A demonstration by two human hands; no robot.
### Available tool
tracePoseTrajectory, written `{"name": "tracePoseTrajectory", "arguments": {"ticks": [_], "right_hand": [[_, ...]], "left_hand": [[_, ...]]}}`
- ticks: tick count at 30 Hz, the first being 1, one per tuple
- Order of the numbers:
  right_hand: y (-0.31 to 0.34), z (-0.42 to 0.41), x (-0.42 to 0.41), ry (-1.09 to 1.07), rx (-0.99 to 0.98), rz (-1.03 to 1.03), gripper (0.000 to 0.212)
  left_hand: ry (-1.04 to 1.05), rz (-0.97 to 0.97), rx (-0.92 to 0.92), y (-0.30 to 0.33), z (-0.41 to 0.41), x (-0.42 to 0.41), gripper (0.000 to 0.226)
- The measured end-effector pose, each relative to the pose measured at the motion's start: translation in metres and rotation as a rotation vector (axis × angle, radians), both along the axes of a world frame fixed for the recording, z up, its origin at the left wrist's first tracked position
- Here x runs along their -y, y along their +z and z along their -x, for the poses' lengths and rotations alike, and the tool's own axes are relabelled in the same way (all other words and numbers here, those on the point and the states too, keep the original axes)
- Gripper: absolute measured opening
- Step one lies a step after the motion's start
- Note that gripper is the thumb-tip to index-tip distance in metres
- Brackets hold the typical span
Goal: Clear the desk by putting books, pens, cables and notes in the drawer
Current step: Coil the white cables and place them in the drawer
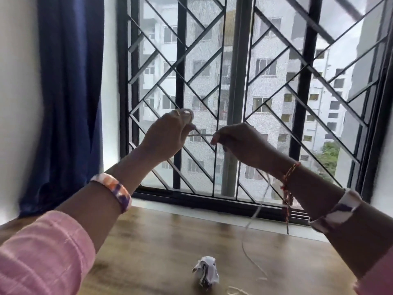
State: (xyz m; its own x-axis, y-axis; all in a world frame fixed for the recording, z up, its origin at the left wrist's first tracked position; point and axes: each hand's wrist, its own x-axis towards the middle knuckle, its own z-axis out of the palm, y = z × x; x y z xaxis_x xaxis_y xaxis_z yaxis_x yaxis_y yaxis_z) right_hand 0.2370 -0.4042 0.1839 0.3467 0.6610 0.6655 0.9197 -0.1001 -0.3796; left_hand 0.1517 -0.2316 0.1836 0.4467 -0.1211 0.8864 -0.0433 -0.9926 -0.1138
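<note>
Cable point(200, 135) stretched between left hand point(168, 135) and right hand point(238, 143).

Glossy wood-grain desk point(170, 237), crumpled white paper point(205, 273), thin smooth white cable point(251, 222), matt black metal window grille point(180, 60), blue cloth curtain point(70, 92)

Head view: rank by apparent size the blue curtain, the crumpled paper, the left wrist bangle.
1. Blue curtain, by far the largest.
2. Crumpled paper and left wrist bangle look roughly alike; the bangle sits nearer the camera, so I won't rank them.
</note>
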Motion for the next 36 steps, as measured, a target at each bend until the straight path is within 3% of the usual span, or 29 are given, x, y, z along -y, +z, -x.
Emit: {"name": "tracePoseTrajectory", "arguments": {"ticks": [2,5,8,11,14,17,20,24,27,29,31,33,34,36], "right_hand": [[0.009,-0.009,0.002,-0.029,0.021,-0.08,0.025],[0.017,-0.019,-0.001,-0.055,0.084,-0.155,0.032],[0.019,-0.02,-0.007,-0.035,0.077,-0.206,0.03],[0.017,-0.015,-0.017,-0.037,-0.029,-0.276,0.051],[0.013,-0.007,-0.026,-0.01,-0.095,-0.295,0.056],[0.009,-0.002,-0.03,0.01,-0.113,-0.273,0.051],[0.008,0.004,-0.034,0.01,-0.079,-0.202,0.042],[0.006,0.014,-0.036,-0.007,0.064,0.004,0.021],[0.01,0.021,-0.036,-0.013,0.193,0.052,0.02],[0.02,0.026,-0.033,-0.023,0.281,0.002,0.021],[0.033,0.031,-0.03,-0.015,0.323,-0.081,0.023],[0.046,0.031,-0.027,-0.005,0.302,-0.135,0.023],[0.051,0.03,-0.026,-0.006,0.299,-0.151,0.023],[0.057,0.024,-0.029,-0.003,0.303,-0.166,0.022]], "left_hand": [[-0.04,0.146,-0.234,-0.004,0.003,0.002,0.016],[-0.291,0.571,-0.496,-0.002,0.009,0.019,0.029],[-0.637,0.888,-0.545,0.004,0.027,0.033,0.038],[-1.047,1.193,-0.394,0.01,0.039,0.046,0.043],[-1.282,1.387,-0.183,0.019,0.038,0.054,0.038],[-1.366,1.574,0.045,0.034,0.038,0.051,0.031],[-1.292,1.652,0.282,0.043,0.035,0.043,0.032],[-0.893,1.589,0.479,0.047,0.036,0.013,0.028],[-0.504,1.497,0.558,0.05,0.037,-0.014,0.03],[-0.307,1.258,0.563,0.047,0.035,-0.024,0.027],[-0.054,0.733,0.46,0.034,0.038,-0.027,0.02],[0.113,0.291,0.241,0.023,0.047,-0.025,0.015],[0.165,0.191,0.12,0.019,0.051,-0.022,0.017],[0.156,0.202,-0.102,0.016,0.058,-0.013,0.025]]}}
